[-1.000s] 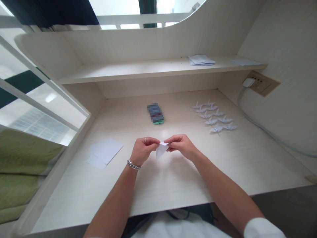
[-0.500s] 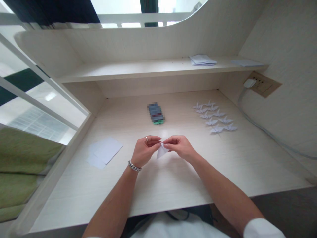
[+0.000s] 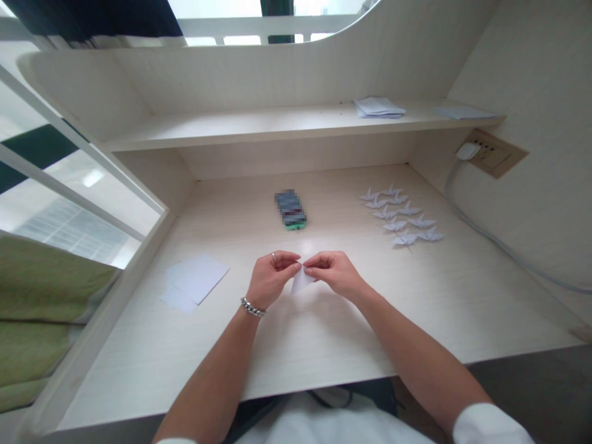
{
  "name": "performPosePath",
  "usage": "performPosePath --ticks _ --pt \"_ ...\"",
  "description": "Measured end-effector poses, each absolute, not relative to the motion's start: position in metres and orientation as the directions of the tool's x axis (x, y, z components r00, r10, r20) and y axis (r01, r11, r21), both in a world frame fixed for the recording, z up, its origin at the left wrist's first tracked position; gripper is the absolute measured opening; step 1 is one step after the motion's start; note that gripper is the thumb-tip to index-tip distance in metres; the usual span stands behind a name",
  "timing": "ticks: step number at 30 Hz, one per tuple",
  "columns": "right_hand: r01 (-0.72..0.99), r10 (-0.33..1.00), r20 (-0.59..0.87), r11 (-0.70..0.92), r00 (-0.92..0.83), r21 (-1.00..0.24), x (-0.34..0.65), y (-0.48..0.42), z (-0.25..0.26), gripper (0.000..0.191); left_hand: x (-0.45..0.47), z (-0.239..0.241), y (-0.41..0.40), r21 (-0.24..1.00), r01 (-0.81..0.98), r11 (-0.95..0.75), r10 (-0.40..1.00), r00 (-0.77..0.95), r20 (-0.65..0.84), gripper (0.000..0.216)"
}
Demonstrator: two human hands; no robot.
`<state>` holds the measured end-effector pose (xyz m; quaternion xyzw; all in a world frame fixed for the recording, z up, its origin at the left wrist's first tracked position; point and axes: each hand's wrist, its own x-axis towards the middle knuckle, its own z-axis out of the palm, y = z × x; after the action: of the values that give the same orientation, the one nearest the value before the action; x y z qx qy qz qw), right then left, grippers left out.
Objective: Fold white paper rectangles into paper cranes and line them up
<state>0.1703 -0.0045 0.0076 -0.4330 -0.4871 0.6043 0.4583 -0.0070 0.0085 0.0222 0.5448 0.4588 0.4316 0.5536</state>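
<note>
My left hand [image 3: 271,279] and my right hand [image 3: 333,272] meet above the middle of the pale wooden desk [image 3: 324,333]. Between their fingertips they pinch a small folded piece of white paper [image 3: 301,280], which hangs down from the pinch. The left wrist carries a metal bracelet and a finger has a ring. To the back right, several folded white paper cranes [image 3: 401,216] lie in rows on the desk. A few flat white sheets [image 3: 197,280] lie to the left of my left hand.
A phone [image 3: 290,209] lies face up at the back centre of the desk. A shelf [image 3: 277,123] above holds a stack of paper [image 3: 378,108]. A wall socket [image 3: 485,154] with a plug and cable is on the right wall. A glass railing stands at left.
The two hands have drawn a little closer together and the folded paper between them has been pinched narrower; the view shifted slightly.
</note>
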Motion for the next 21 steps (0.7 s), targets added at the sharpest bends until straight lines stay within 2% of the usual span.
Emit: performPosePath --ticks 12,21 --pt "-0.172 0.972 -0.126 -0.161 -0.2 -0.972 0.1697 -0.0044 0.0101 0.029 -0.0049 0.0251 0.0069 0.998 -0.021 0.063 0.981 0.187 -0.058 0.027" --pt "-0.08 0.973 -0.005 -0.024 -0.23 -0.997 0.1715 -0.0059 0.0094 0.035 -0.0051 0.0287 0.0076 0.997 -0.035 0.066 0.988 0.141 -0.061 0.028"
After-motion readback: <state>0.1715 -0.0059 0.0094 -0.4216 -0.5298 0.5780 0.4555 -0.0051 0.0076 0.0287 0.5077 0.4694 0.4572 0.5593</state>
